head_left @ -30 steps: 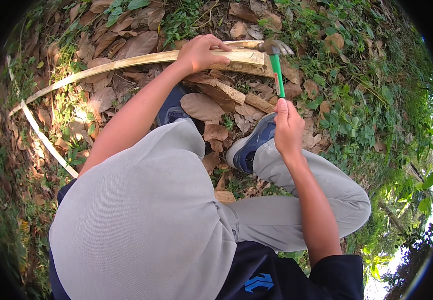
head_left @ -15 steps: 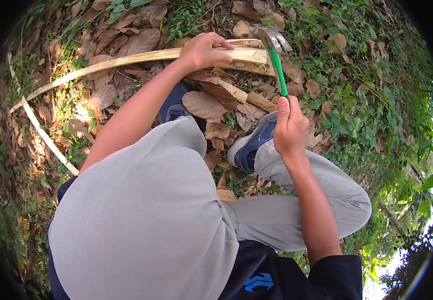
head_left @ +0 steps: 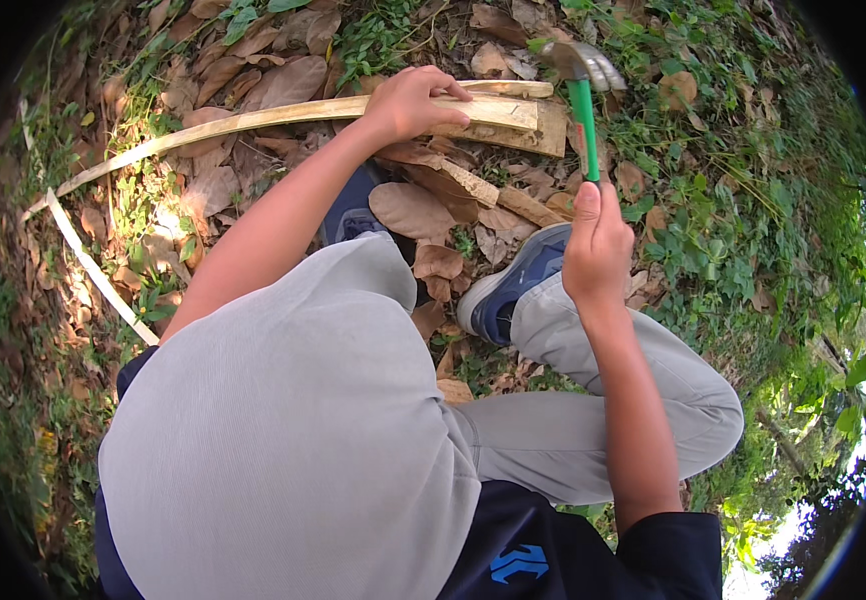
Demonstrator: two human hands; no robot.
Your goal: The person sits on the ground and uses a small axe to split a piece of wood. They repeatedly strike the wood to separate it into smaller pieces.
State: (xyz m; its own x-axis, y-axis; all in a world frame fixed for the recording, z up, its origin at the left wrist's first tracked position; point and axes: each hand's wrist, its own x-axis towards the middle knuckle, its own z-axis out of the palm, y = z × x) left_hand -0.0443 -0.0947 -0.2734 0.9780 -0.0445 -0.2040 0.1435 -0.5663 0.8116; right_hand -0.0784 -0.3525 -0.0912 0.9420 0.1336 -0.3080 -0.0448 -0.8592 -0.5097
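My left hand [head_left: 415, 104] is closed around a long pale wooden strip [head_left: 223, 128], near its right end. That end lies over a wider board [head_left: 551, 132], and another strip [head_left: 513, 88] runs along the far side. A small dark mark shows near the strip's tip; I cannot tell what it is. My right hand [head_left: 598, 243] grips a claw hammer [head_left: 583, 120] low on its green handle. The metal head points away from me, just right of the wood ends and apart from them.
Short wood pieces [head_left: 526, 205] and dry leaves [head_left: 411, 210] lie on the ground below the boards. At the left, another pale strip [head_left: 93, 268] meets the long one at an angle. My blue shoe [head_left: 513, 290] is close by. Green plants [head_left: 743, 200] cover the right.
The hammer and my right hand have moved right, off the wood ends, uncovering more of the board underneath. My left hand keeps its grip, with only a slight shift.
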